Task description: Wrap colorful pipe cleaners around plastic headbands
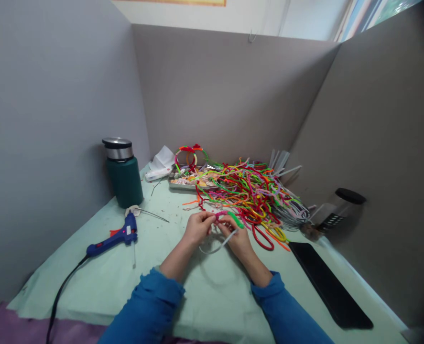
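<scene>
Both hands meet over the middle of the table on a thin pale hoop that looks like a headband point(215, 250), its bare part curving down below the fingers. Fuzzy pipe cleaner covers its far side, with a pink stretch point(222, 215) and a bright green stretch point(236, 220). My left hand point(197, 229) pinches the pink end between thumb and fingertips. My right hand point(238, 241) is closed round the hoop near the green part, its fingertips close to the left ones. Exactly what lies between the fingertips is partly hidden.
A tangled pile of coloured pipe cleaners point(255, 191) lies ahead, beside a metal tray point(183, 187) of small pieces and wrapped hoops point(178, 157). At left stand a green bottle point(124, 181) and a corded blue glue gun point(114, 239). A black slab point(330, 284) and clear jar point(341, 210) are right.
</scene>
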### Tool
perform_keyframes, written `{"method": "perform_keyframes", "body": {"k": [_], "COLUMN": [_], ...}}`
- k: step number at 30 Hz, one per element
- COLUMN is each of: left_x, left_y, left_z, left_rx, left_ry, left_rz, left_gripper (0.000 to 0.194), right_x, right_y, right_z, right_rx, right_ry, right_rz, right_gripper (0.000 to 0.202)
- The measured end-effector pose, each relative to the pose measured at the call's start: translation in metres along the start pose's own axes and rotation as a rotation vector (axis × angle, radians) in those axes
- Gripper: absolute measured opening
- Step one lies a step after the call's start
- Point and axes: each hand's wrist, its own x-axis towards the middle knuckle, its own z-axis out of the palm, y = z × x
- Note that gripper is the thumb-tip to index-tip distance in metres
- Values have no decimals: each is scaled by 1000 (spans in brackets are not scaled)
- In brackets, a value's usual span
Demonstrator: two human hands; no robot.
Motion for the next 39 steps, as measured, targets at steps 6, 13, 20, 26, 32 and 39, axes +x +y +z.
{"method": "perform_keyframes", "body": {"k": [6, 13, 20, 26, 32, 39], "left_x": [0, -2, 2, -1, -5, -6], "left_y": [3, 2, -7, -5, -2, -2], "left_z": [-3, 0, -2, -2, -1, -3], "left_rx": [-93, -45, 117, 299, 445, 512], "left_ry": [-9, 26, 63, 74, 57, 61], "left_rz": [-50, -72, 22, 124, 222, 262], "left_gripper": [42, 37, 27, 23, 24, 28], "right_x": [-2, -2, -4, -6, -6, -8], "right_y": [-1, -8, -12, -4, -8, -15], "right_z": [-1, -5, -3, -3, -6, -11], "right_rx": [-5, -1, 46, 94, 108, 173], "right_ry": [23, 93, -14, -26, -63, -51], "right_rz": [14, 10, -11, 61, 96, 188], "right_gripper": [17, 14, 11, 18, 20, 31]}}
